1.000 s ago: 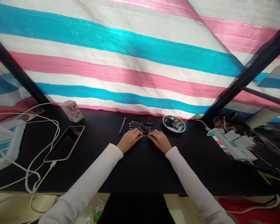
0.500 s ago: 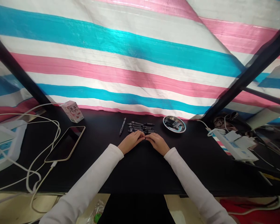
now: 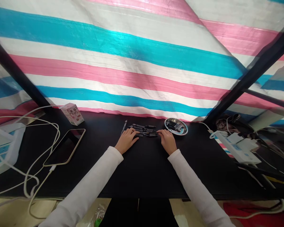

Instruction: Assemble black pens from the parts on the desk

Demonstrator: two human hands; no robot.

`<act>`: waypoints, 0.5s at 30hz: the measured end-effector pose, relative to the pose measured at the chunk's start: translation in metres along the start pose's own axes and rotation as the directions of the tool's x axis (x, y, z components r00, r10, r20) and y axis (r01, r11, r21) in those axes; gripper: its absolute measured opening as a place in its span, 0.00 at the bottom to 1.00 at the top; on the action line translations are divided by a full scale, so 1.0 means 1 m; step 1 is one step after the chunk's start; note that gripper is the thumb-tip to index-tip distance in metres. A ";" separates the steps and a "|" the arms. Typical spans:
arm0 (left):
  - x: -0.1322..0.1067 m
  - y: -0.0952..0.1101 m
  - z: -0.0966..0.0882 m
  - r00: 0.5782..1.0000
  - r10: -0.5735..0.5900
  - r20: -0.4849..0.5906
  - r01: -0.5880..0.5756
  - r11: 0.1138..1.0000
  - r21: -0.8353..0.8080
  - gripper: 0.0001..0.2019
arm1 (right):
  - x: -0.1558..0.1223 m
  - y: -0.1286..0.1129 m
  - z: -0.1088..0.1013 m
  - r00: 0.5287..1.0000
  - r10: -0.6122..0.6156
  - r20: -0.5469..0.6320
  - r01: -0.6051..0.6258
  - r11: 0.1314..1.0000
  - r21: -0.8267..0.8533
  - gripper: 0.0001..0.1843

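Several dark pens (image 3: 145,130) lie side by side in a row on the black desk. At their left end rests my left hand (image 3: 126,140), fingers stretched over the pens and thumb apart. My right hand (image 3: 167,141) is at the row's right end, its fingertips pinched on the end of a pen (image 3: 152,135). Just beyond my left hand a separate pen (image 3: 124,126) lies at a slant, partly hidden by the hand. Close behind my right hand stands a round metal bowl (image 3: 186,129) with several pens inside.
On the left are a phone (image 3: 65,147) with a charging cable, a small pink box (image 3: 72,114) and a white power strip (image 3: 13,151) with looping cables. Another power strip (image 3: 242,150) stands on the right. A striped sheet (image 3: 132,72) hangs behind the desk (image 3: 146,176).
My hands, together at the near side of the pens before, have moved apart. The left went left to the pens' left ends, the right went right to their right ends.
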State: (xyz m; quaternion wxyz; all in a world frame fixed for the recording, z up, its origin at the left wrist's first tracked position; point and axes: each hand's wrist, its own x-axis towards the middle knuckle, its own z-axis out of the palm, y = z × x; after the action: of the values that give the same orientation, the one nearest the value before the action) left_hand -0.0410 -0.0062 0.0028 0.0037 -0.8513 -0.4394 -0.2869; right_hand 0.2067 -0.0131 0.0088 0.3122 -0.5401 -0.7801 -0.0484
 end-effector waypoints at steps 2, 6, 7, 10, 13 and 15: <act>0.000 0.000 0.000 1.000 0.000 0.004 0.000 0.999 0.054 0.09 | 0.000 0.001 0.000 1.000 -0.004 0.002 0.004 1.000 -0.009 0.13; 0.000 0.000 -0.002 1.000 -0.014 0.001 0.014 0.997 0.070 0.08 | 0.000 -0.001 -0.002 1.000 -0.016 0.026 0.017 0.999 -0.031 0.12; 0.000 0.001 -0.002 1.000 -0.017 -0.002 0.017 0.998 0.064 0.08 | -0.001 -0.002 -0.002 0.999 -0.016 0.035 0.018 0.999 -0.037 0.12; 0.001 0.002 -0.003 1.000 -0.008 0.005 0.008 0.999 0.034 0.09 | -0.001 -0.005 -0.003 0.998 -0.024 0.050 0.026 0.999 -0.035 0.13; 0.002 0.006 -0.004 1.000 0.014 0.005 -0.014 1.000 -0.003 0.09 | -0.001 -0.011 -0.003 0.997 -0.048 0.056 0.048 0.999 -0.006 0.13; 0.002 0.009 -0.005 0.999 0.043 0.010 -0.043 0.999 -0.028 0.09 | -0.002 -0.016 -0.001 0.995 -0.079 0.063 0.078 0.997 0.021 0.13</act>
State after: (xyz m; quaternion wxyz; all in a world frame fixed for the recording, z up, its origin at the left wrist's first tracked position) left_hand -0.0354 -0.0114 0.0103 -0.0041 -0.8620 -0.4169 -0.2882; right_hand 0.1935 -0.0221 0.0132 0.2902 -0.5072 -0.8107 -0.0362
